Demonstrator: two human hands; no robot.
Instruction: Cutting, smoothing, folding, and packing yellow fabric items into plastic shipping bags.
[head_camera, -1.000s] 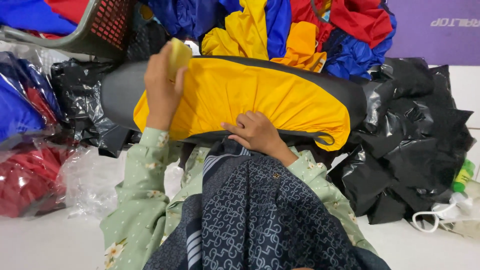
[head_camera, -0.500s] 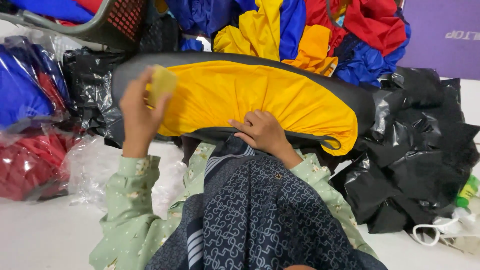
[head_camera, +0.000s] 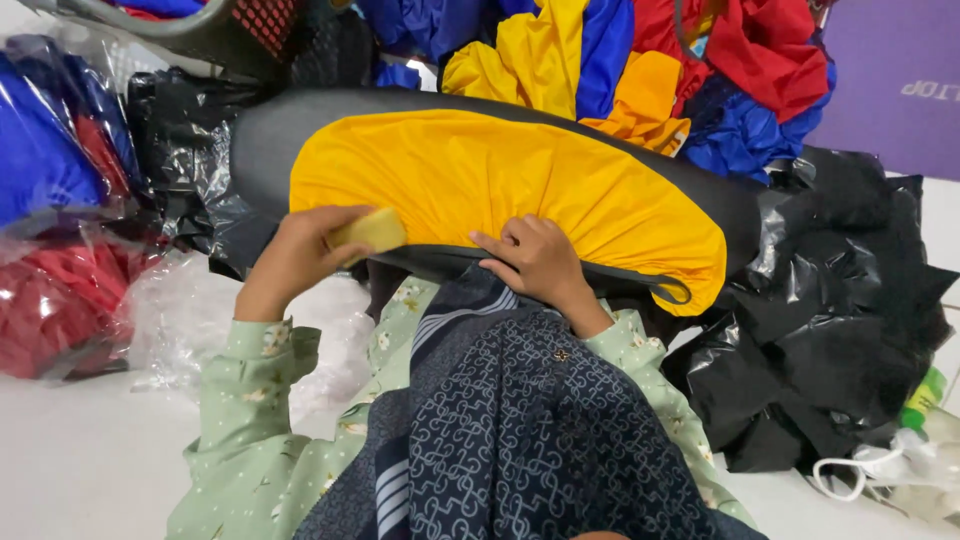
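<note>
A yellow fabric cover (head_camera: 500, 185) is stretched over a long dark padded seat-like form (head_camera: 270, 140) lying across my lap. My left hand (head_camera: 300, 255) grips a small pale yellow block (head_camera: 370, 232) at the cover's near left edge. My right hand (head_camera: 535, 262) presses on the gathered near edge of the yellow fabric, fingers bent, beside its black drawstring hem (head_camera: 665, 288). A dark patterned scarf (head_camera: 500, 420) hangs down over my green sleeves.
A heap of yellow, blue and red fabric pieces (head_camera: 640, 60) lies behind the form. Crumpled black plastic bags (head_camera: 840, 320) sit at the right, clear bags of blue and red fabric (head_camera: 60, 240) at the left. A basket (head_camera: 230, 25) stands top left; a white face mask (head_camera: 860, 470) lies bottom right.
My left hand with the pale block has come down from the cover's upper left to its near edge. The right hand has stayed on the hem.
</note>
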